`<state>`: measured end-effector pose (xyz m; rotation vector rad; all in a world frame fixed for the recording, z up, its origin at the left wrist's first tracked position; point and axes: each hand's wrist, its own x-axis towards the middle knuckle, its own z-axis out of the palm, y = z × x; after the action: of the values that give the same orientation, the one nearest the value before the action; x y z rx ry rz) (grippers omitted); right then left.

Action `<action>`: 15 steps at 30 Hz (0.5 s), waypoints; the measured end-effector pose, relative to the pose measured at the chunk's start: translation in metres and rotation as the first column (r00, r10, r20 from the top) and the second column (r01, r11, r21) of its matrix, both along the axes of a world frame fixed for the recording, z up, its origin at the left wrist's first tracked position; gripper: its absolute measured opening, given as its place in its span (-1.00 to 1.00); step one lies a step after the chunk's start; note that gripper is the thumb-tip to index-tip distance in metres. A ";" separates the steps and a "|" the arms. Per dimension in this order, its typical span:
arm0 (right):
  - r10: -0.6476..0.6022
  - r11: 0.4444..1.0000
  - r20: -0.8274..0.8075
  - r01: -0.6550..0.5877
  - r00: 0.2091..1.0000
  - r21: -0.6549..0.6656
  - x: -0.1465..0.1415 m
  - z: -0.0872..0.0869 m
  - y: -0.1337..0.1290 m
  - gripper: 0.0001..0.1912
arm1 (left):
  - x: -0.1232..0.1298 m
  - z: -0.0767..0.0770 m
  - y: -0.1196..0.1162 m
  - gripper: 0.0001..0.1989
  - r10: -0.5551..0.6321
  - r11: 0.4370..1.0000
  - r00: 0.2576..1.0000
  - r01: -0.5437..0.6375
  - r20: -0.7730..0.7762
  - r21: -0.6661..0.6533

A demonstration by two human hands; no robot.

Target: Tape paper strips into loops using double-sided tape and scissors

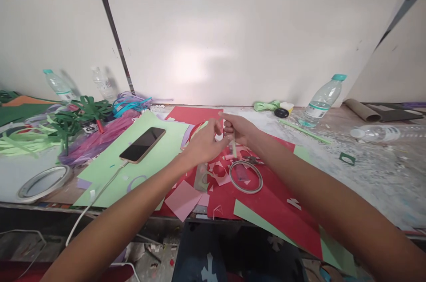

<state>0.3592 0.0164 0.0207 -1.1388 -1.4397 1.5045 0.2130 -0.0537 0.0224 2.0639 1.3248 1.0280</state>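
My left hand (207,142) and my right hand (240,129) meet over red paper (266,184), fingers curled in close to each other. From the fingers of my right hand hangs a pale green strip (234,148). My left thumb reaches towards that strip, but what its curled fingers hold is hidden. Below the hands are a roll of tape (246,176), pink paper scraps with round cut-outs (221,174) and a grey-green tool (201,177) whose kind I cannot tell. Scissors (254,160) lie partly behind the tape ring. A pink paper square (183,200) rests near the table edge.
On the left, a phone (143,144) with a white cable lies on green paper (166,133). Another tape roll (45,183) and bundles of strips (89,109) are beyond it. At right stand a leaning water bottle (322,102) and a lying bottle (389,133). White panels (249,42) rise behind.
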 end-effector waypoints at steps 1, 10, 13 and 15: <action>-0.032 0.999 -0.083 0.031 0.996 -0.017 -0.003 0.004 0.003 -0.52 | 0.003 -0.002 0.007 -0.73 -0.009 0.999 0.999 0.011 0.053 -0.031; -0.013 0.997 -0.258 -0.007 0.966 -0.076 -0.014 0.022 0.013 -0.63 | 0.013 -0.012 0.050 -0.78 -0.132 0.980 0.913 0.179 0.387 -0.088; 0.031 0.998 -0.268 -0.042 0.963 -0.037 -0.011 0.018 0.011 -0.76 | 0.010 -0.010 0.051 -0.84 -0.160 0.977 0.881 0.204 0.445 -0.052; 0.062 0.998 -0.245 -0.064 0.968 0.001 -0.009 0.014 0.011 -0.80 | 0.008 -0.007 0.052 -0.90 -0.176 0.967 0.857 0.242 0.485 -0.078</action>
<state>0.3504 0.0278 0.0344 -0.8825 -1.3118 1.6330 0.2207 -0.0022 0.0153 1.6619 0.8697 1.2074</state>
